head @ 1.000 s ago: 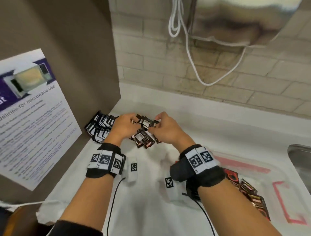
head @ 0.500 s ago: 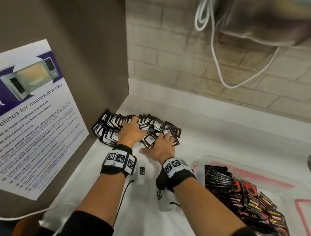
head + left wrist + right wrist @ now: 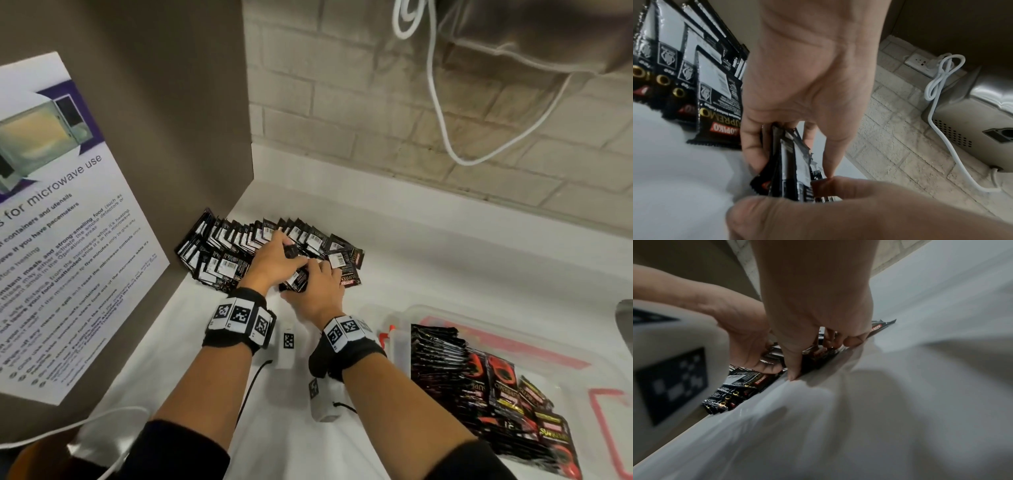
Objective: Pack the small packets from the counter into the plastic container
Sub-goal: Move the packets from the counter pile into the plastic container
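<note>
On the white counter (image 3: 428, 260), in the corner against the brown side panel (image 3: 164, 130): one fanned heap of small black packets (image 3: 233, 253), barcode sides mostly up, overlapping like shingles.

Plastic container (image 3: 513, 329): clear, pink-marked, near right of the heap; already part filled, with a stack of packets on edge (image 3: 435, 356) at its left end and others lying flat.

Left hand (image 3: 274, 262): palm down at the heap's near edge, thumb and fingers curled round a thin bundle of packets (image 3: 795, 164) held on edge.

Right hand (image 3: 317, 291): just beside and touching the left, fingers bent down onto the same bundle, thumb (image 3: 794, 368) tip at the counter; it pinches the bundle's near end.

Step in hand, by judgement: gathering a batch. Done well, the packets are squared edge to edge before lifting, squeezed firmly from both ends so the slick foil does not fan out, and kept to a modest batch that slots upright beside the existing stack.

Both wrists: low, forearms converging, banded with tag markers.
</note>
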A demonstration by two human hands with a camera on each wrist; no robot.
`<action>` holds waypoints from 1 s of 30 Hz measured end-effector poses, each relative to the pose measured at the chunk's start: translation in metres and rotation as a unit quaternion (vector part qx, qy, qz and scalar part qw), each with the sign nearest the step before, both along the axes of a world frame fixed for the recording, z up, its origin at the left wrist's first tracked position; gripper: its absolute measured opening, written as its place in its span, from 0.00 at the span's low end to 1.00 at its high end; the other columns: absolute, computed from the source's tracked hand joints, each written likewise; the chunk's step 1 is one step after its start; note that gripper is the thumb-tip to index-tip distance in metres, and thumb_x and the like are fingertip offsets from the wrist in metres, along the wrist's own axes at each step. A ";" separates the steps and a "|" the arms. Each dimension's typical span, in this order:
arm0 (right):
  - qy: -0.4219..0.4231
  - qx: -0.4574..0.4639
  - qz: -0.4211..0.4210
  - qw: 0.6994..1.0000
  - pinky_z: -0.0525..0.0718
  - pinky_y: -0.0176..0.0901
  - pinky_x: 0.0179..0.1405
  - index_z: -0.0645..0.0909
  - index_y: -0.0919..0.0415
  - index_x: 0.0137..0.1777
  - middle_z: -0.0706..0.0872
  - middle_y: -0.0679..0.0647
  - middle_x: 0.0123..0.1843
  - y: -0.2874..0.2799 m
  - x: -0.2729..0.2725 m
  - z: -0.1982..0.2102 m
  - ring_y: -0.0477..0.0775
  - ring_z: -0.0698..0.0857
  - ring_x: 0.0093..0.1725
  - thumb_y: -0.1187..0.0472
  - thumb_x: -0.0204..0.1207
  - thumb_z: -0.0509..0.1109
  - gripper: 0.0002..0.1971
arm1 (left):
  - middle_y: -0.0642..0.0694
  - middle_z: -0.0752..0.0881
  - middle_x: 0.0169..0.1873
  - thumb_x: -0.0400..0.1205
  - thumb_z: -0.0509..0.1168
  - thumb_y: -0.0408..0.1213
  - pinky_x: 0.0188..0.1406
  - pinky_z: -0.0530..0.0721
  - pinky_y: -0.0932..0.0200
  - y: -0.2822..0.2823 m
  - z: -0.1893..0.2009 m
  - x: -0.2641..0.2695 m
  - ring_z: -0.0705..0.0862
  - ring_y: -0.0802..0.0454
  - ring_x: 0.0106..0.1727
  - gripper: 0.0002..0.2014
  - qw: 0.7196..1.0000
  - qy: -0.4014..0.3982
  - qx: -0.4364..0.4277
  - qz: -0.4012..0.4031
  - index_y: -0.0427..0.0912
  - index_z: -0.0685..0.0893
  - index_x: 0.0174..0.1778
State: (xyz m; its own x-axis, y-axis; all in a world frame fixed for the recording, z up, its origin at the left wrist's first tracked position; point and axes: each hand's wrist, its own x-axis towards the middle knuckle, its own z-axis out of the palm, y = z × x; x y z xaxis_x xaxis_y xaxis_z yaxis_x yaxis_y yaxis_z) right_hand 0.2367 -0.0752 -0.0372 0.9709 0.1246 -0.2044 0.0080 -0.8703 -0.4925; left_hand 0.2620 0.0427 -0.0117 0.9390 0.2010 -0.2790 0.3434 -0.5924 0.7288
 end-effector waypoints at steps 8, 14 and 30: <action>0.022 0.120 0.020 0.992 0.70 0.50 0.69 0.72 0.57 0.76 0.71 0.56 0.63 -0.008 -0.006 0.002 0.61 0.68 0.68 0.49 0.69 0.81 0.37 | 0.46 0.82 0.48 0.83 0.70 0.35 0.35 0.76 0.58 0.008 0.010 -0.009 0.82 0.53 0.43 0.19 0.995 0.050 0.001 -0.081 0.47 0.67 0.64; -0.031 0.124 0.042 0.991 0.66 0.46 0.64 0.68 0.54 0.78 0.65 0.55 0.65 -0.008 -0.012 0.021 0.57 0.62 0.68 0.39 0.64 0.81 0.44 | 0.47 0.81 0.47 0.84 0.68 0.34 0.32 0.74 0.61 0.012 0.037 -0.020 0.81 0.55 0.42 0.19 0.997 -0.008 0.000 -0.080 0.46 0.68 0.67; -0.199 0.192 0.023 0.961 0.73 0.33 0.55 0.74 0.64 0.71 0.75 0.59 0.62 -0.053 -0.024 0.116 0.56 0.78 0.56 0.63 0.65 0.83 0.34 | 0.47 0.88 0.49 0.82 0.72 0.41 0.30 0.84 0.66 -0.027 0.124 -0.041 0.90 0.58 0.41 0.19 0.973 -0.107 -0.163 -0.125 0.56 0.74 0.65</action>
